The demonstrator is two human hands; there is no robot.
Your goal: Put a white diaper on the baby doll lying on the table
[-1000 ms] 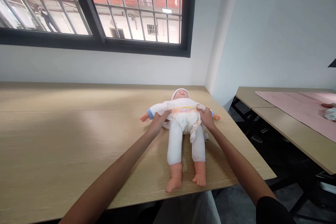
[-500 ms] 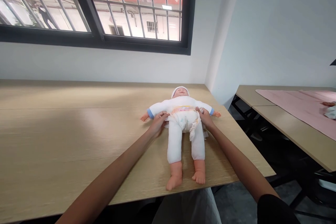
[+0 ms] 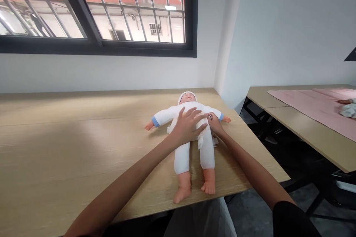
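Note:
A baby doll [image 3: 182,161] in a white suit with blue cuffs and a white cap lies on its back, feet toward me. Around its hips is a diaper [image 3: 200,141], mostly covered by my hands. Over the doll's belly and the diaper front lies my left hand [image 3: 189,126], fingers spread and holding nothing. At the doll's hip on the right side, my right hand [image 3: 215,124] has its fingers closed on the diaper's edge. Part of what those fingers pinch is hidden.
The wooden table [image 3: 83,155] carries the doll near its right edge. Across a gap on the right stands another table [image 3: 308,122] with a pink cloth [image 3: 306,107], on which part of another doll [image 3: 349,109] shows. A barred window [image 3: 133,7] is behind.
My left hand has left the diaper's left side and moved right, over the doll's belly, with fingers now spread. My right hand stays at the right hip. The view has shifted slightly.

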